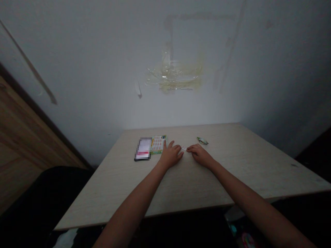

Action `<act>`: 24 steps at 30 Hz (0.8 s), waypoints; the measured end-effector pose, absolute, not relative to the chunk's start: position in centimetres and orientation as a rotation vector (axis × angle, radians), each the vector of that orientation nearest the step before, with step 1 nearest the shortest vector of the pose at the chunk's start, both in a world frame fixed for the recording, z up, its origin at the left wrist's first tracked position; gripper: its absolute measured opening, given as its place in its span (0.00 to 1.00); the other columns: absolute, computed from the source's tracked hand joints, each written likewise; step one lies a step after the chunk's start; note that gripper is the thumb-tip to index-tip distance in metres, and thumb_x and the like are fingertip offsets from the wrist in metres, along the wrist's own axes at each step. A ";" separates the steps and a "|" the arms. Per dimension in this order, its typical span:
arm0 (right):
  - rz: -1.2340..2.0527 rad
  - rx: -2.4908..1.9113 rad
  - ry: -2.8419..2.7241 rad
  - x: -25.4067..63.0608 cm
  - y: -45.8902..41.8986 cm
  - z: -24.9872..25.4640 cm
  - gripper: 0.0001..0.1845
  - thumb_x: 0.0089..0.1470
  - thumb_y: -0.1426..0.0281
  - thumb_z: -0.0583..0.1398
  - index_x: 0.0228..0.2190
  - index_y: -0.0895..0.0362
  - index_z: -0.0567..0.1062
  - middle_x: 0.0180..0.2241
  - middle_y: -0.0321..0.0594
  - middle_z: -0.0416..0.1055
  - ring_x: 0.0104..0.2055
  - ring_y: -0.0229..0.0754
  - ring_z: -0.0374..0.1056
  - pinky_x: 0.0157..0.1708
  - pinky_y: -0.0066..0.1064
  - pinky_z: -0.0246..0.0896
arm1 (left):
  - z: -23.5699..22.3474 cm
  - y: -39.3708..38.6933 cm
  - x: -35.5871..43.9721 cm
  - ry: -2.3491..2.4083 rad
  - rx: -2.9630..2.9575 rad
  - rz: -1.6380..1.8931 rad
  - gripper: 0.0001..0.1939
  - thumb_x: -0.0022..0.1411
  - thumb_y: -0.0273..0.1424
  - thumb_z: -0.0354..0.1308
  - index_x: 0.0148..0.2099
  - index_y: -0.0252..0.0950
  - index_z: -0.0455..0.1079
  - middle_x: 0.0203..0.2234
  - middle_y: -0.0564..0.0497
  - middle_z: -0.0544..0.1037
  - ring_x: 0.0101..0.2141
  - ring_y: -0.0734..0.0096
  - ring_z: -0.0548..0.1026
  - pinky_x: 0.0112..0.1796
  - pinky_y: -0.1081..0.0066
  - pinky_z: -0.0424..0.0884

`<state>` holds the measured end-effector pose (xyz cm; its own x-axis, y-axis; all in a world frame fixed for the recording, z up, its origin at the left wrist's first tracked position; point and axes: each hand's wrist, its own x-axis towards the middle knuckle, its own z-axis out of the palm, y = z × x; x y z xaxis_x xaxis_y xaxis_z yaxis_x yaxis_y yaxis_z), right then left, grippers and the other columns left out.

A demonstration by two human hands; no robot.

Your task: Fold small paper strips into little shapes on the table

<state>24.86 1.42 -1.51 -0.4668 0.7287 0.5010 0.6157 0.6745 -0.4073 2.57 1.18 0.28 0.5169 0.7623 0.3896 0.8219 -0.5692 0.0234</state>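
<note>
A small white strip (183, 148), perhaps paper, lies on the table between my two hands. My left hand (171, 155) rests on the tabletop with its fingers spread, and a fingertip is at or beside the strip's left end. At the right end, the fingers of my right hand (200, 155) are pressed together on the strip. Just left of my left hand is a printed sheet (157, 144) with rows of small pictures and a green border; my fingers cover part of its right side. What is printed on the strip is too small to tell.
A phone (144, 150) with a lit, blurred screen overlaps the sheet's left side. Beyond my right hand lies a small green packet or folded paper (202, 140). The pale wooden table (207, 196) meets a wall (103, 69) with peeling tape (178, 75). A dark object (51, 193) stands left.
</note>
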 end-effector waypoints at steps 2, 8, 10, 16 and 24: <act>0.229 -1.034 -2.217 24.9 1.5 -1.6 0.22 0.52 0.82 0.54 0.42 0.54 0.80 0.45 0.44 0.77 0.50 0.46 0.68 0.54 0.46 0.62 | 0.2 1.1 2.4 -1.411 -2.595 -0.546 0.19 0.69 0.44 0.46 0.55 0.45 0.69 0.54 0.50 0.76 0.63 0.49 0.59 0.62 0.33 0.39; 0.236 -1.007 -2.205 25.1 1.7 -1.9 0.22 0.53 0.81 0.53 0.43 0.54 0.80 0.45 0.44 0.77 0.49 0.46 0.68 0.54 0.45 0.62 | -0.3 1.1 2.3 -1.512 -2.607 -0.574 0.20 0.69 0.44 0.45 0.57 0.47 0.68 0.56 0.52 0.75 0.63 0.51 0.59 0.60 0.31 0.41; 0.227 -1.012 -2.209 25.1 1.8 -1.9 0.22 0.52 0.82 0.53 0.43 0.55 0.80 0.44 0.44 0.77 0.49 0.46 0.69 0.54 0.45 0.62 | -0.2 1.1 2.4 -1.491 -2.602 -0.584 0.19 0.69 0.44 0.46 0.57 0.48 0.68 0.55 0.52 0.75 0.63 0.51 0.59 0.60 0.30 0.39; 0.226 -1.023 -2.231 24.9 1.7 -1.6 0.22 0.52 0.82 0.54 0.43 0.54 0.80 0.44 0.44 0.78 0.49 0.46 0.69 0.55 0.45 0.61 | 0.4 0.9 2.4 -1.376 -2.632 -0.552 0.18 0.69 0.42 0.48 0.56 0.46 0.69 0.55 0.50 0.75 0.63 0.55 0.59 0.63 0.35 0.37; 0.217 -1.031 -2.235 24.9 1.7 -1.7 0.22 0.52 0.82 0.53 0.43 0.55 0.80 0.45 0.44 0.77 0.49 0.46 0.68 0.54 0.44 0.61 | 0.3 1.0 2.2 -1.421 -2.666 -0.524 0.19 0.69 0.44 0.46 0.58 0.51 0.69 0.57 0.54 0.73 0.63 0.53 0.59 0.62 0.34 0.41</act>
